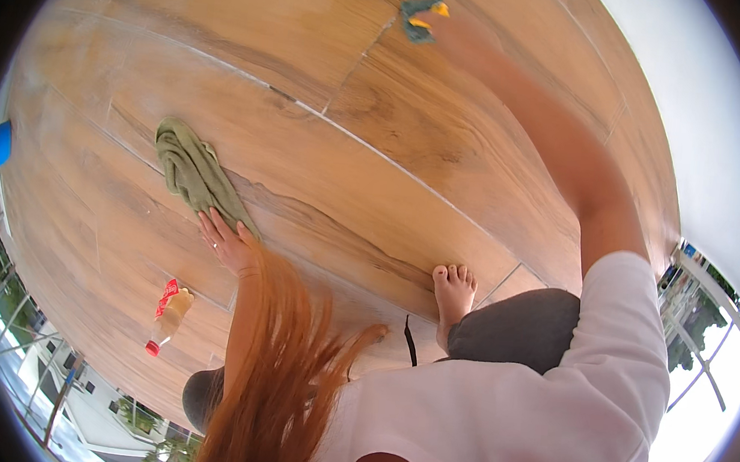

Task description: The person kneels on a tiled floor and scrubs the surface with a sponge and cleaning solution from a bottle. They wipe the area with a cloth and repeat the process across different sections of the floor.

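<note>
Overall: wood-grain tiled floor [373, 188], smooth, with pale straight grout lines curving toward the picture's rim.
Bottle: small clear plastic bottle with red cap and red label [167, 313] lies on its side on the floor at lower left, long axis steep, cap end toward the lower edge; it is well apart from both hands.
Green cloth: crumpled olive-green rag [192, 171], soft and folded into a long bunched strip, lies on the floor left of centre; its long axis runs from upper left to lower right.
Left hand: left hand [228, 240] rests flat on the floor, fingers spread and released, fingertips touching the lower end of the green rag.
Hair: long reddish hair [279, 371] hangs down over the left forearm.
Foot: bare foot [453, 293] is planted on the floor at centre, toes pointing up the picture, beside a dark grey trouser leg [522, 327].
Right hand: right hand [440, 26], arm stretched far out, presses on a teal and yellow sponge [419, 16] on the floor at the top; whether the fingers close round it I cannot tell.
</note>
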Action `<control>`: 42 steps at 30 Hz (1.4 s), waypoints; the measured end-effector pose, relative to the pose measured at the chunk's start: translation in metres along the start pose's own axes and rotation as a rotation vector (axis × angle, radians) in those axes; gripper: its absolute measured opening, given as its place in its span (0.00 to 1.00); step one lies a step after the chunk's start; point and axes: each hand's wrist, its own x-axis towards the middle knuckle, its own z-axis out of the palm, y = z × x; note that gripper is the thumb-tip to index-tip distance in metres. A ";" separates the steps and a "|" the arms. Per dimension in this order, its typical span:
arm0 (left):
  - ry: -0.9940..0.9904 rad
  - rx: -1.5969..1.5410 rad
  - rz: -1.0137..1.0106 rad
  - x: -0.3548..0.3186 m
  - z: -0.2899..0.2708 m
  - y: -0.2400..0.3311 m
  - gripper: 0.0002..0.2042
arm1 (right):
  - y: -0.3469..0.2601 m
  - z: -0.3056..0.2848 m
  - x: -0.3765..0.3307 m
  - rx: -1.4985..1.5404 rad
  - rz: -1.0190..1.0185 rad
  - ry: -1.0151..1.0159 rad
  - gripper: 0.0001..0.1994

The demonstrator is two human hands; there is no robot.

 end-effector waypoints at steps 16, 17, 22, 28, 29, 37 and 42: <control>-0.063 0.025 -0.047 -0.011 0.000 0.029 0.32 | 0.009 -0.012 -0.030 0.176 -0.004 0.007 0.19; -0.059 0.010 -0.031 -0.011 0.001 0.049 0.32 | 0.012 -0.014 -0.027 0.225 0.013 -0.012 0.19; -0.390 -0.003 0.347 -0.052 -0.002 0.127 0.30 | 0.055 0.014 -0.095 0.295 0.027 -0.137 0.23; -0.747 -0.670 1.352 -0.069 0.018 0.284 0.25 | 0.186 0.049 -0.285 0.280 0.513 0.147 0.18; -0.731 -0.681 1.451 -0.068 0.028 0.316 0.25 | 0.197 0.047 -0.298 0.253 0.560 0.187 0.18; -0.234 -0.219 0.873 0.153 0.069 0.367 0.22 | 0.215 0.046 -0.316 0.327 0.643 0.182 0.17; 0.154 0.167 0.261 0.258 0.087 0.106 0.28 | 0.212 0.081 -0.290 0.343 0.409 0.334 0.19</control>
